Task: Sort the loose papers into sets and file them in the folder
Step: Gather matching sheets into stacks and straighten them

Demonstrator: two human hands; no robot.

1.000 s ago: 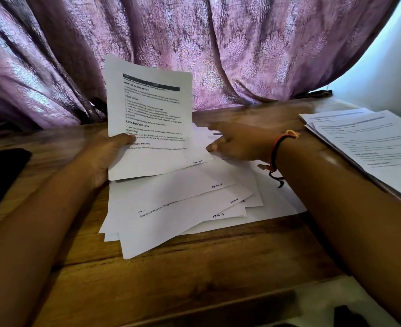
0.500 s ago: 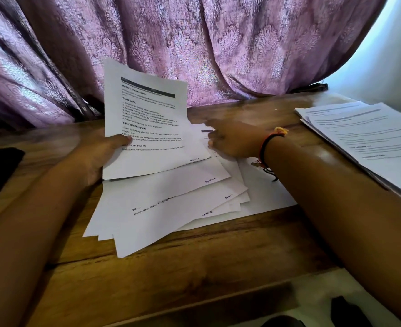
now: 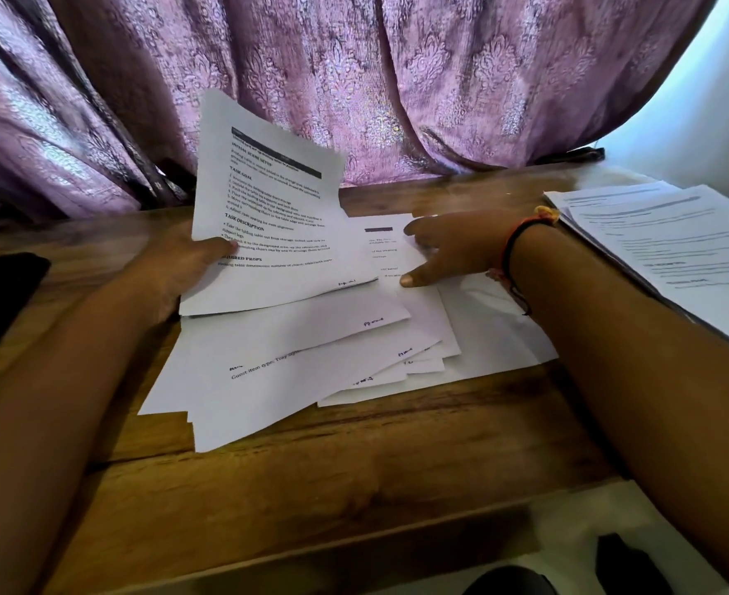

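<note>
Thumb of my left hand [image 3: 173,268] is still pinching the raised sheet [image 3: 268,216]. My right hand [image 3: 452,246] is spreading wider, fingers pressing the loose pile [image 3: 311,358] before me. Judging: I'm singling out the next page, nothing filed.

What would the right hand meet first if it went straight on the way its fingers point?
Probably the lifted printed sheet that the left hand holds; the right hand might instead slide under it, depth is unclear.
</note>
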